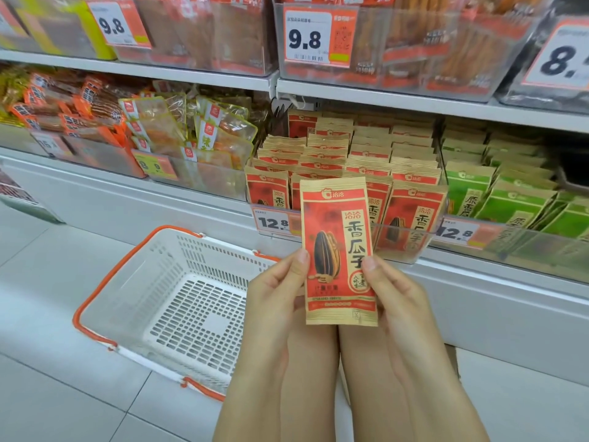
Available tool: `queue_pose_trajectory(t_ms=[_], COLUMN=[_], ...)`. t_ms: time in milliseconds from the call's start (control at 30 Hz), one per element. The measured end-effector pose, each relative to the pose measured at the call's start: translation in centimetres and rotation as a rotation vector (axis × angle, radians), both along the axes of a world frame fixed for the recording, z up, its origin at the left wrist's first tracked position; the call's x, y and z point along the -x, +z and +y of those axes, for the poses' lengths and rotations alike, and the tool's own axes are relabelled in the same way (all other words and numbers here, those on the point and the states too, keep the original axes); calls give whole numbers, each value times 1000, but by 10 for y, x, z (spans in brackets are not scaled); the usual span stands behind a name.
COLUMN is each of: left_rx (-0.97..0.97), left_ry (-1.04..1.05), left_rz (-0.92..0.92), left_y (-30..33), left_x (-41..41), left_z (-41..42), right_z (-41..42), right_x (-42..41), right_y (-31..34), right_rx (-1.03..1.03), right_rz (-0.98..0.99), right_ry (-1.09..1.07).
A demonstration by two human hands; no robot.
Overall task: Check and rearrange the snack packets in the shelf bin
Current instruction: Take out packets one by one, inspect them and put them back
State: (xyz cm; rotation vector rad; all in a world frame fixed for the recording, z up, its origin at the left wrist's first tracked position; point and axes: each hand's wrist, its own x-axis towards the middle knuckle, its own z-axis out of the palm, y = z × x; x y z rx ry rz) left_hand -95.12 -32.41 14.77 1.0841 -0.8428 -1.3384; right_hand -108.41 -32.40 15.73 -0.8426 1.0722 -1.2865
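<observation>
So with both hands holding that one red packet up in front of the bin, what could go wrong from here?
1. The red packet is held only at its lower edges by the left hand and right hand; it could slip, perhaps into the basket below.
2. The clear bin is tightly packed, so pushing it back may crumple or topple the front row.
3. The green packets sit right beside; it could get misfiled there.
</observation>
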Motion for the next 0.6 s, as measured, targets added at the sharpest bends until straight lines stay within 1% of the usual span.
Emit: queue_pose_trajectory(t_ms=[100,233,300,467,533,600], left_rx=[-10,6,30,88,90,80], left_ry=[41,153,98,-126,-159,-146], left_rz=[-21,-185,-222,-173,-185,-166], left_y=[-1,-7,-6,2,0,-2], left_x=[2,4,4,7,9,8], left_z=[-1,-5,-5,-2,-2,-3], right_z=[1,0,-1,0,0,-2], right_x=[-1,-2,-1,3,2,1], right_y=[1,0,0,5,7,8], right_rx=[-7,-4,1,64,87,114], right_rz=[-31,-43,-43,7,61,136], right_ry=[-17,-65,-68,29,72,104])
